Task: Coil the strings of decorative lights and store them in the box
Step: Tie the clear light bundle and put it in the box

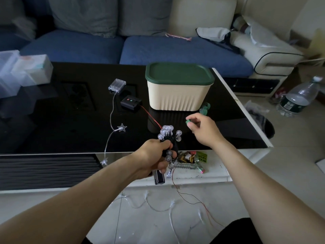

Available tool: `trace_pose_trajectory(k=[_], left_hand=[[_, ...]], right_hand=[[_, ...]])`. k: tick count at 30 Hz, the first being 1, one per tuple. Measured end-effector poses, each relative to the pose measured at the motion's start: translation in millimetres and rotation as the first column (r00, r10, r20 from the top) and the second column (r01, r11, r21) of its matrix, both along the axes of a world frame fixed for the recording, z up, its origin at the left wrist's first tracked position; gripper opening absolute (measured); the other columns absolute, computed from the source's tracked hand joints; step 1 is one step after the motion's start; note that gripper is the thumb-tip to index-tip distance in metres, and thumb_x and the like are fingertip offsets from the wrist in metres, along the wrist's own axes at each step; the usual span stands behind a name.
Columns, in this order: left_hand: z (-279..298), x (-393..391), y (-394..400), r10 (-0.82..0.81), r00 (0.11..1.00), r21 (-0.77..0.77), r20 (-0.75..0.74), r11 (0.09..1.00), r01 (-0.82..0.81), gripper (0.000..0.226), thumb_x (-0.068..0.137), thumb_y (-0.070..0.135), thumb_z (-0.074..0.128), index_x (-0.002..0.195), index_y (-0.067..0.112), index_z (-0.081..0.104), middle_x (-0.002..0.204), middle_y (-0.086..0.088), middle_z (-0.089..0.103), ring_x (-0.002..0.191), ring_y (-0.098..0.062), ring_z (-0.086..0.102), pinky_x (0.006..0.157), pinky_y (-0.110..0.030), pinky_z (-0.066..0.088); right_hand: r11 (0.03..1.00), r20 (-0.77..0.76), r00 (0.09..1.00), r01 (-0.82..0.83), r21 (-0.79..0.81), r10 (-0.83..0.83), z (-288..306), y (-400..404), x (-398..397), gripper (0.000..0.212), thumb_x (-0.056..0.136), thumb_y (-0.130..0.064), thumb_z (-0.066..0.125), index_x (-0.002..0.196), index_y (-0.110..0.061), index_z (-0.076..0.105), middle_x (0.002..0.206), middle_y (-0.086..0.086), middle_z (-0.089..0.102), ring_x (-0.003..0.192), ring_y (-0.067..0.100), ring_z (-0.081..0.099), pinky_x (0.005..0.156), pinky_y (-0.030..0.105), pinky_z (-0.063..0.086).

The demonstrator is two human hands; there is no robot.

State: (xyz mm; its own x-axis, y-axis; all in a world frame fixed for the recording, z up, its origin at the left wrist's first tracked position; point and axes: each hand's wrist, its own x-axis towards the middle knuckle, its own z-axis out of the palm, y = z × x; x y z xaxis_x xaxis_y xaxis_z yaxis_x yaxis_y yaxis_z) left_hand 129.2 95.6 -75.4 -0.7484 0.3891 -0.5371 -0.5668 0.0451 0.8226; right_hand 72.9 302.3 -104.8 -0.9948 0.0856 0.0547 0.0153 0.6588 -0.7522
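Left hand: fingers curled round bulb-light bundle, at near table edge.
Right hand: right of the bundle, apart; fingertips pinch small tie.
Lidded box: on table, beyond right fingertips.
Tie roll: beside box, just past right fingertips.
Switch box: left of box, beyond left fingers.
Battery case: behind switch box.
Star light: left of bundle.
Snack packets: lower shelf, right of left fingers.
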Motion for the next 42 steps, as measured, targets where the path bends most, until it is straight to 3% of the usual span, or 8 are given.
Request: trace_pose_trajectory(k=[3,5,12,22,28,35,39,42], left_hand=[[0.5,1.1,-3.6,0.066,0.998,0.025,0.024,0.997,-0.067,0.024,0.106,0.019,0.037,0.086,0.010,0.046,0.059,-0.003,0.052,0.037,-0.013,0.028,0.038,-0.023,0.034],[-0.3,1.1,-7.1,0.094,0.995,0.036,0.033,0.995,-0.095,0.024,0.106,0.021,0.036,0.088,0.009,0.047,0.058,-0.004,0.053,0.036,-0.014,0.028,0.037,-0.023,0.034],[8.8,-1.9,-17.5,0.009,1.000,0.036,-0.010,0.999,-0.009,0.025,0.104,0.024,0.038,0.090,0.007,0.050,0.061,-0.006,0.047,0.039,-0.016,0.031,0.044,-0.025,0.034],[10.6,0.4,-21.3,-0.058,0.994,0.059,-0.097,0.996,0.064,0.034,0.101,0.032,0.048,0.085,0.005,0.061,0.060,-0.004,0.055,0.041,-0.015,0.039,0.049,-0.028,0.039],[13.9,1.7,-21.7,0.026,0.997,0.154,-0.079,0.988,-0.014,0.025,0.098,0.026,0.051,0.094,0.003,0.059,0.058,-0.006,0.048,0.038,-0.014,0.040,0.046,-0.027,0.044],[3.3,-2.3,-24.8,0.060,0.988,0.030,-0.145,0.998,-0.056,0.019,0.091,0.018,0.066,0.084,0.002,0.061,0.053,-0.005,0.048,0.043,-0.016,0.040,0.050,-0.029,0.043],[-0.2,-3.1,-25.2,0.058,0.981,0.025,-0.186,0.998,-0.055,0.025,0.088,0.008,0.069,0.067,0.011,0.056,0.052,-0.003,0.046,0.040,-0.014,0.038,0.049,-0.029,0.041],[-0.7,-1.8,-22.5,0.037,0.979,0.025,-0.199,0.999,-0.033,0.023,0.087,0.009,0.071,0.070,0.010,0.056,0.053,-0.002,0.045,0.039,-0.013,0.036,0.046,-0.029,0.040]], right_hand=[[0.863,0.062,0.977,-0.148,-0.484,0.203,24.1,-14.9,34.2,0.025,0.099,0.001,0.055,0.117,-0.013,0.065,0.106,0.013,0.071,0.090,0.017,0.071,0.088,0.030,0.058],[0.769,0.087,0.938,-0.219,-0.600,0.335,34.2,-23.0,54.8,0.028,0.096,0.005,0.056,0.119,-0.007,0.064,0.113,0.016,0.072,0.098,0.022,0.071,0.089,0.031,0.059],[0.795,0.062,0.922,-0.293,-0.530,0.382,35.6,-38.2,82.8,0.025,0.095,0.002,0.060,0.116,-0.008,0.069,0.101,0.003,0.075,0.086,0.008,0.071,0.074,0.020,0.054],[0.783,-0.009,0.957,-0.243,-0.573,0.291,29.4,-48.4,79.6,0.016,0.090,-0.008,0.066,0.105,-0.012,0.071,0.082,0.005,0.076,0.073,0.016,0.072,0.070,0.030,0.062],[0.812,0.096,0.941,-0.224,-0.539,0.324,27.1,-55.6,76.0,0.015,0.097,-0.018,0.060,0.101,-0.007,0.069,0.071,0.002,0.060,0.056,0.011,0.047,0.053,0.022,0.040],[0.869,0.207,0.916,-0.227,-0.439,0.344,31.2,-46.8,75.8,0.019,0.097,-0.021,0.064,0.084,-0.010,0.071,0.069,0.008,0.060,0.059,0.014,0.053,0.063,0.029,0.045],[0.906,0.307,0.898,-0.189,-0.378,0.316,32.3,-45.9,75.8,0.034,0.093,-0.031,0.068,0.071,-0.006,0.061,0.058,0.001,0.058,0.054,0.010,0.055,0.059,0.022,0.046],[0.907,0.297,0.911,-0.160,-0.389,0.287,30.0,-46.5,75.4,0.038,0.089,-0.036,0.072,0.075,-0.002,0.063,0.067,0.012,0.059,0.061,0.019,0.063,0.067,0.034,0.053]])
